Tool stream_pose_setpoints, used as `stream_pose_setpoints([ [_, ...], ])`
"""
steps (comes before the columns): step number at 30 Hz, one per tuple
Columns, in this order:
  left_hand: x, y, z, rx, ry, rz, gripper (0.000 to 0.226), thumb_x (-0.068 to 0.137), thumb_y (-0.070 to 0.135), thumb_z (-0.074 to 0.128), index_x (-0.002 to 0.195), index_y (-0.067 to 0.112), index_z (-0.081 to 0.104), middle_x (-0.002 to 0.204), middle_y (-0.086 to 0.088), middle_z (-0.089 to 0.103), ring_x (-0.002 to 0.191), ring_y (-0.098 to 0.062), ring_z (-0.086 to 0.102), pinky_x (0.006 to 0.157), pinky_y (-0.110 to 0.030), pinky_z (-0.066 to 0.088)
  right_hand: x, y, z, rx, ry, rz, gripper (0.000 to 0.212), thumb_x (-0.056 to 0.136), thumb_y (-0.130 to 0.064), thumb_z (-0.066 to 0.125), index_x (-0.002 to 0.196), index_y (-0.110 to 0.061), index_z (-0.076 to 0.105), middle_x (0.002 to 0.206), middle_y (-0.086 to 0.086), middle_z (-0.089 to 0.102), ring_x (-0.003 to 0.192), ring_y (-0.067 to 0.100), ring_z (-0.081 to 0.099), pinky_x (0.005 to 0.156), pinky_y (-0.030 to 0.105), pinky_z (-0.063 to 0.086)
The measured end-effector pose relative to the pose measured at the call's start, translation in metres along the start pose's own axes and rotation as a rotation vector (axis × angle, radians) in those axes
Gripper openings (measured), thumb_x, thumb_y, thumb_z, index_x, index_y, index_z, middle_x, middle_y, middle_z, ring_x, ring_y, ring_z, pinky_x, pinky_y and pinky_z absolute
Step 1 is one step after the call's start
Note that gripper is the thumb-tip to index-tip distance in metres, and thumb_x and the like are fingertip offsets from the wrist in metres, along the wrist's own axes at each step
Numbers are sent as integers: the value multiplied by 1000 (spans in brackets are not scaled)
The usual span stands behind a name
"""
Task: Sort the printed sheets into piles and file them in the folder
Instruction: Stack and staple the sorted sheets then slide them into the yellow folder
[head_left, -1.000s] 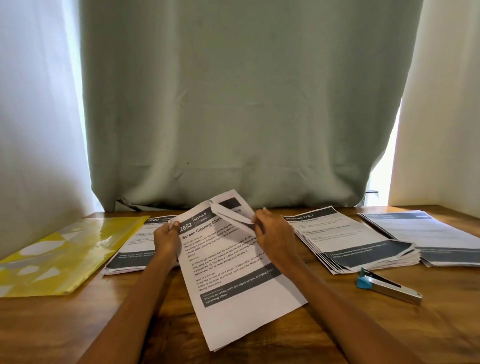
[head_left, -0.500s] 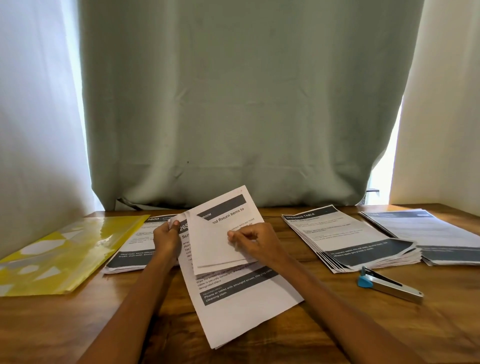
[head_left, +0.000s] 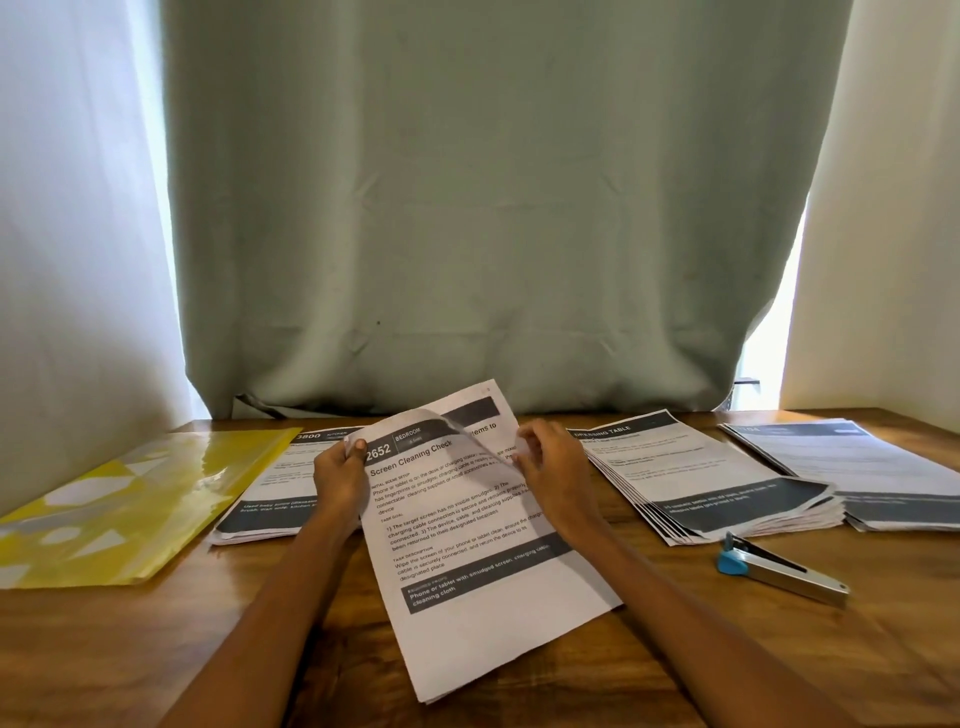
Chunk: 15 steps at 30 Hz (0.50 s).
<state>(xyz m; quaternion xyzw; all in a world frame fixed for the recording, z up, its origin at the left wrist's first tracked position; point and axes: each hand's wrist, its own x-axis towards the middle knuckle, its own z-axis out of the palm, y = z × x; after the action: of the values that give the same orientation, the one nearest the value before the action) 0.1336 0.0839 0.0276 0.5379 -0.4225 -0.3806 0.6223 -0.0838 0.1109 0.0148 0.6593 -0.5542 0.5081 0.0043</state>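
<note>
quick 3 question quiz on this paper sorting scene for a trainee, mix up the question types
1. True or false: the yellow folder lies to the left of the piles on the table.
2. Multiple choice: what heading does the top page of the held sheets show? A) Dressing Table B) Screen Cleaning Check C) Kitchen
3. Fill in: the left hand grips the sheets' upper left corner, while the right hand lifts the top page's ______ edge.

Key
1. True.
2. B; it is numbered 2652 and marked Bedroom.
3. Right; the page curls up there, showing another printed page beneath.
</note>
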Motion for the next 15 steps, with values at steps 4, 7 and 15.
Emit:
stream_pose_setpoints([
  [4, -1, 1, 0, -18, 2, -16, 25, 99, 26, 42, 78, 15, 51, 81, -11, 61, 83, -32, 63, 82, -49, 53, -4, -5, -3, 13, -3, -114, 15, 88, -19, 63, 90, -6, 55, 97, 7, 66, 86, 14, 65, 58, 2, 45],
  [7, -1, 2, 0, -32, 9, -31, 24, 99, 25, 42, 80, 14, 51, 85, -14, 62, 87, -34, 63, 83, -52, 52, -4, -5, -4, -8, -3, -151, 16, 87, -21, 65, 88, -8, 56, 97, 7, 67, 87, 18, 67, 57, 3, 45],
  [15, 2, 0, -1, -36, 7, -75, 23, 99, 27, 45, 78, 18, 49, 88, -15, 63, 90, -38, 65, 83, -57, 52, -3, -8, -11, -8, 57, -151, 25, 85, -24, 66, 94, -2, 61, 97, 12, 70, 84, 23, 69, 60, -4, 41],
])
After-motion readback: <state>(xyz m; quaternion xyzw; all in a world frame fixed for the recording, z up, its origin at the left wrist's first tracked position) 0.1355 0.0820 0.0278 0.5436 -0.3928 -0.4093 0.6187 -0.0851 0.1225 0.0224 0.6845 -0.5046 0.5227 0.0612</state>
